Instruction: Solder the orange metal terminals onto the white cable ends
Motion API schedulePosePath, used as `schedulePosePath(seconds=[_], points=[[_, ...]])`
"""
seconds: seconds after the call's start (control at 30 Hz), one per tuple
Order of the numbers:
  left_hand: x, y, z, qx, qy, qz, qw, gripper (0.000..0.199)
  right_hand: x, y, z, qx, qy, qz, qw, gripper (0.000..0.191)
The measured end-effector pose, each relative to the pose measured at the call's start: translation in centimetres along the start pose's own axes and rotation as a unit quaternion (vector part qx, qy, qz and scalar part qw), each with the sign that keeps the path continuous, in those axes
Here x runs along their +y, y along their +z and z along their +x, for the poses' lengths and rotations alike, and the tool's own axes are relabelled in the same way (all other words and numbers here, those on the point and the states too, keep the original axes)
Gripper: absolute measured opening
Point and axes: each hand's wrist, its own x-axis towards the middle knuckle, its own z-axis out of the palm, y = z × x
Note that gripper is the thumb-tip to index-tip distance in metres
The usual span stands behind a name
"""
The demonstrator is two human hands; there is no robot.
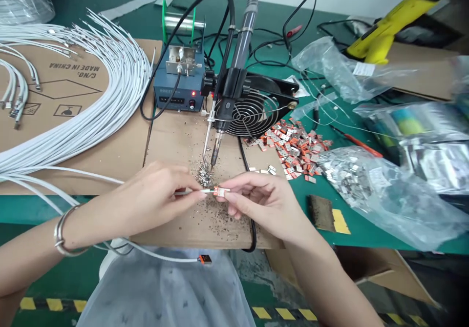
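My left hand (176,185) pinches a white cable (188,192) close to its stripped end, where thin coloured wires show. Between the fingers of my right hand (256,195) is a small orange and silver USB connector (220,192). The wire ends meet the connector's orange side; whether they are joined I cannot tell. Just above, the tip of a clamped soldering iron (220,141) points down beside a thin solder feed tube (207,141). Solder bits lie piled under the tip. Another cable with an orange-and-black connector (205,259) hangs over my lap.
A big bundle of white cables (110,102) lies on cardboard at left. Behind the iron stand a blue solder feeder (176,95), a solder spool (179,24) and a fan (252,112). At right are loose connectors (293,146), a bag of metal shells (351,175) and a sponge (321,213).
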Motion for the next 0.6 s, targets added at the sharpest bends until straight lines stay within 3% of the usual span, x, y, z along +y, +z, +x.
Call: schedulePosePath(seconds=[0.27,0.5,0.6], points=[[2.4,-0.1,-3.8,-0.025,0.02,-0.044,0.998,0.022,-0.8,1.5,-3.1,-0.034,-0.027,0.029,0.999,0.016],[3.7,-0.8,-5.0,-0.086,-0.013,-0.098,0.991,0.029,0.3,2.7,-3.9,-0.057,-0.017,0.064,0.996,0.013],[3.8,-0.1,-6.4,-0.069,0.005,-0.066,0.995,0.028,0.2,2.1,-4.9,-0.102,-0.022,-0.002,0.994,0.012]])
